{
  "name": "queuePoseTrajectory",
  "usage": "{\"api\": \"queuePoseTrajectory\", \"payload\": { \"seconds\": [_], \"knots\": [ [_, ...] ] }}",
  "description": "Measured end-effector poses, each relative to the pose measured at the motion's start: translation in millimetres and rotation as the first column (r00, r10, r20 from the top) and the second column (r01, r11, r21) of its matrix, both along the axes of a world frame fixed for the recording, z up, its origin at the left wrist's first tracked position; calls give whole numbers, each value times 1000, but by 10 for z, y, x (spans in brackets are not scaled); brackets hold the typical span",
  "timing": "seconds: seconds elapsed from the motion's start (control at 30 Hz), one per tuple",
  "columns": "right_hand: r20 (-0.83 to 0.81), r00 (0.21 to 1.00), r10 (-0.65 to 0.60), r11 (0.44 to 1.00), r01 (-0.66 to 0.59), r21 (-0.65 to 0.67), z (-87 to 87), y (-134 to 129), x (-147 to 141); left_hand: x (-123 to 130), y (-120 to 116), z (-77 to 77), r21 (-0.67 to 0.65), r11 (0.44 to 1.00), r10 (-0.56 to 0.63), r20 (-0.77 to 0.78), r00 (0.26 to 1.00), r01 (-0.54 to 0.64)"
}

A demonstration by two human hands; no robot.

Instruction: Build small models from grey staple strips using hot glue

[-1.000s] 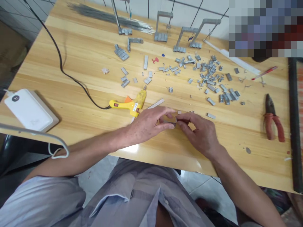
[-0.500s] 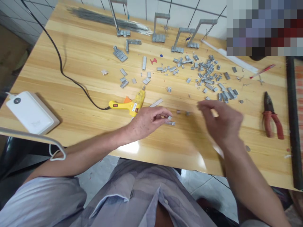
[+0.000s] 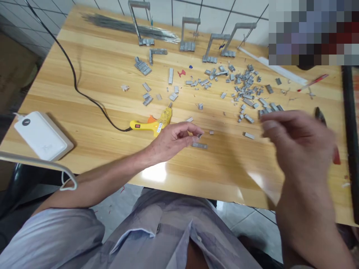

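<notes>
My left hand (image 3: 178, 139) is low over the table, thumb and index finger closed on a small grey block (image 3: 200, 136). Just under those fingertips lies a flat grey strip (image 3: 201, 146). A tiny grey piece (image 3: 211, 132) rests to the right, and another grey bar (image 3: 248, 135) lies farther right. My right hand (image 3: 301, 145) is raised over the right side, curled and blurred; whether its fingers hold anything is unclear. It partly covers the red-handled pliers (image 3: 336, 155). A yellow glue gun (image 3: 162, 119) lies beside my left hand, which covers part of it.
A pile of grey pieces (image 3: 246, 84) spreads beyond my hands. Several grey frames (image 3: 190, 20) stand along the back, beside a bundle of thin rods (image 3: 126, 28). A white power bank (image 3: 43, 136) sits left; a black cable (image 3: 73, 71) crosses the table. A red pen (image 3: 312, 83) lies right.
My right hand has moved right and now overlaps the pliers. The grey bar at centre right has come into view. My left hand stays nearly in place with its block.
</notes>
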State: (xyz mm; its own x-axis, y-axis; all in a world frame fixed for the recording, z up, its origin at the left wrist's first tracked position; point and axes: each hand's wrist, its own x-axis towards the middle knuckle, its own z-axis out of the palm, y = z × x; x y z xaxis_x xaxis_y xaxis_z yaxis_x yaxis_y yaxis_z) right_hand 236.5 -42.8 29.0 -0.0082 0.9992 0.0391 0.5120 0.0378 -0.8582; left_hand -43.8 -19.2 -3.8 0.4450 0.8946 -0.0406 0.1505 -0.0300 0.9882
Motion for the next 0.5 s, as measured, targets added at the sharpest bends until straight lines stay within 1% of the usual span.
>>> {"api": "queuePoseTrajectory", "payload": {
  "seconds": [0.13,0.23,0.33,0.43,0.5],
  "knots": [
    [-121,991,62,996,-70,-64,-20,-75,-323,-1,-42,44,169,984,-47,-31,998,52],
    [-233,965,117,982,-148,-120,-54,-74,-519,17,-62,61,238,969,-69,-9,998,69],
    [-360,924,129,966,-199,-163,-89,-84,-650,27,-78,74,208,977,-39,-27,999,44],
    [-417,903,99,966,-189,-179,-97,-108,-698,23,-92,94,160,987,0,-51,999,9],
    [-436,897,79,970,-170,-175,-91,-125,-705,16,-95,104,161,987,11,-51,999,-2]
  ]
}}
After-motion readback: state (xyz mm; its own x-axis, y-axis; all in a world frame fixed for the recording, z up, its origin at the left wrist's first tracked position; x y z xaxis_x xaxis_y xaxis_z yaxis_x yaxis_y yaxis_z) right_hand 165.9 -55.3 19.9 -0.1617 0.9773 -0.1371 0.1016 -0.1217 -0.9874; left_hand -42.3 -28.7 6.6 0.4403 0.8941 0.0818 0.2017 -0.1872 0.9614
